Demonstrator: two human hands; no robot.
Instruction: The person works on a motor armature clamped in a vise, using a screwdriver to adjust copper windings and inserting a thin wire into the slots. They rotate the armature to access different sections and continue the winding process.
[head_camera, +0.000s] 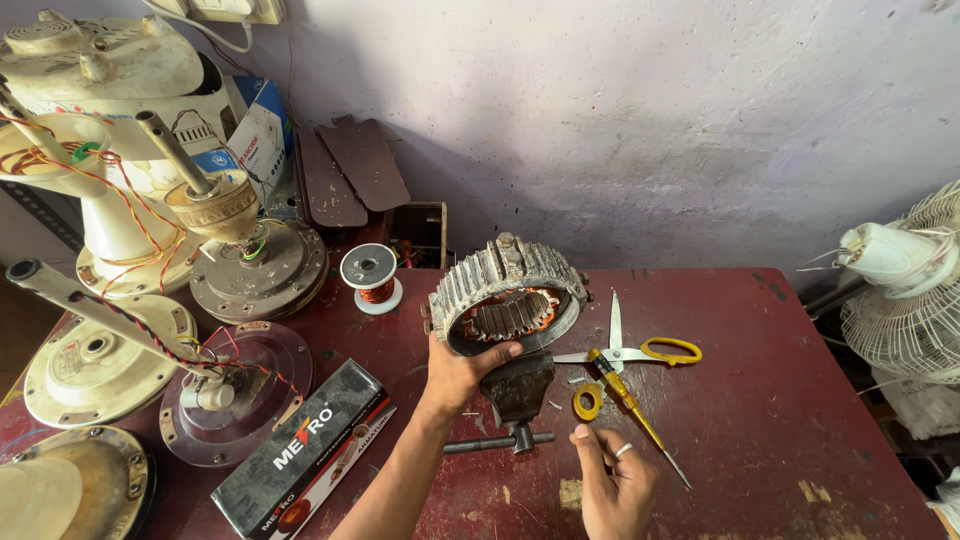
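The right hand (612, 482) is nearest, low on the red table (800, 400), its fingers curled loosely and holding nothing; its fingertips lie just beside the vise handle (497, 441), and whether they touch it is hard to tell. A yellow-handled screwdriver (633, 413) lies just right of it, its long axis running far-left to near-right with the tip pointing near-right. Farther off, the left hand (458, 372) grips the stator (508, 293) by its near rim, thumb inside the bore. The ring is tilted, its open face toward the camera, above the vise (517, 387), whose jaws it partly hides. Scissors (630, 350) lie right of it, with one blade pointing far.
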